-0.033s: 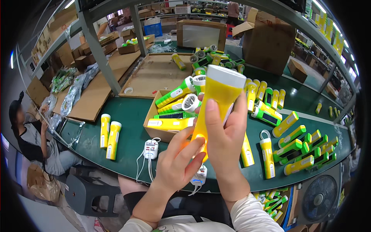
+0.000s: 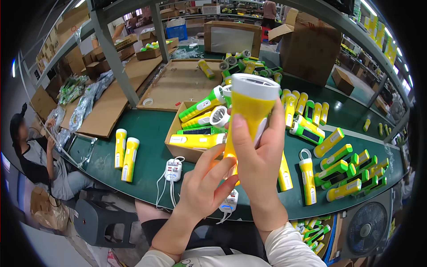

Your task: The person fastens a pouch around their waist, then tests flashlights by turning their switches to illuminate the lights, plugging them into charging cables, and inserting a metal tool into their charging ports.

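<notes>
Head view: a yellow flashlight (image 2: 251, 109) is held above the green table (image 2: 151, 138), slightly tilted, its wide white head uppermost. Its body is wrapped by the right hand (image 2: 261, 144), with the thumb pressed across the front; its lower end is met by the bent fingers of the left hand (image 2: 200, 189), though whether these are closed tightly cannot be told. With the wide head above the grip, the flashlight could be tipped or dropped if the right fingers were loosened; the white charger (image 2: 229, 201) or the cardboard box (image 2: 182, 152) might then be struck.
</notes>
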